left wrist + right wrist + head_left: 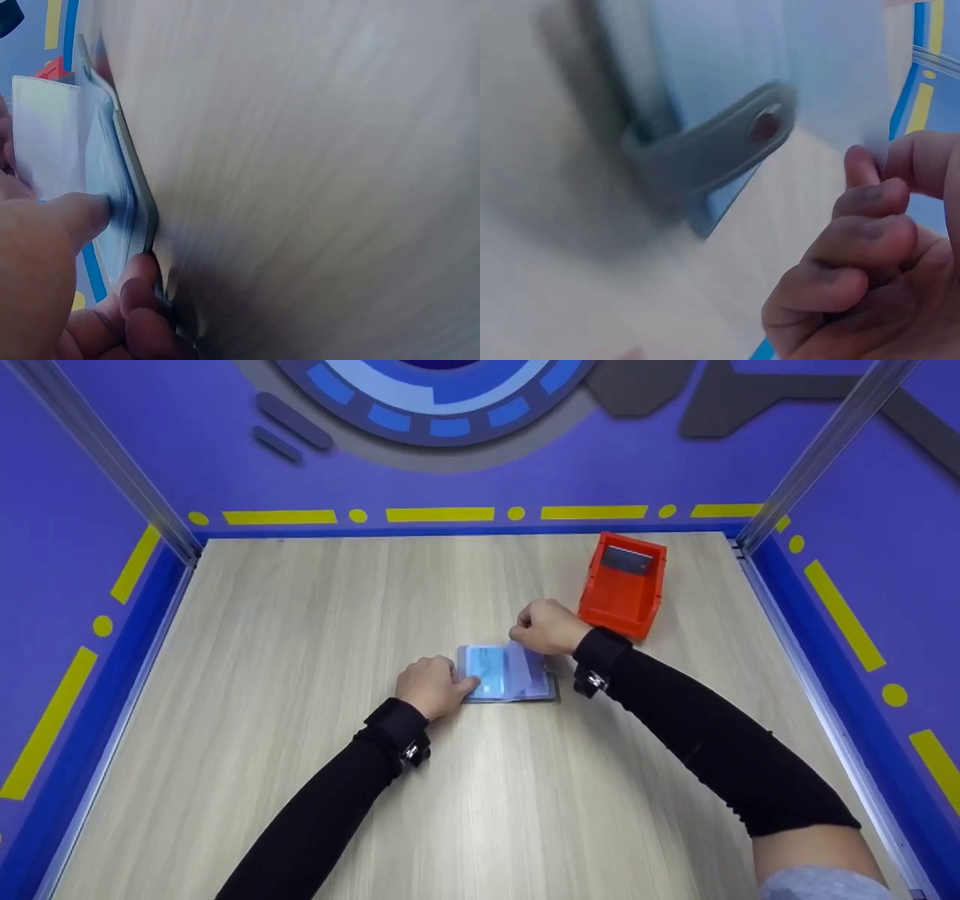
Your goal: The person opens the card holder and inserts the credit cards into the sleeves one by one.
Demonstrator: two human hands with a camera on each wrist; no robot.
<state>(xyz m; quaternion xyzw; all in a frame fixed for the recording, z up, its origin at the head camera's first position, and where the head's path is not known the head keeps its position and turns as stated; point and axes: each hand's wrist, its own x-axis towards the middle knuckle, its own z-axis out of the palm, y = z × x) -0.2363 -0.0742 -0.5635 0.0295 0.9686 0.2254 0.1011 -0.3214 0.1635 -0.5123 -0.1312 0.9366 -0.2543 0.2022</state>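
Note:
A card holder (491,667) with a grey cover and clear plastic sleeves lies spread on the table. My left hand (431,686) grips its left side, the thumb (82,214) pressing on the stacked sleeves and the curled fingers (146,322) at the cover's edge. With thumb and forefinger my right hand (551,626) pinches the corner of one translucent sleeve (49,135), which stands raised from the others. In the right wrist view, a grey strap (697,154) with a metal snap sticks out from the holder's side.
A red open bin (622,596) stands behind my right hand, with a dark grey panel (628,560) at its far end. The pale wood-grain table (300,637) is bordered by blue walls (450,487) with yellow marks at the back and sides.

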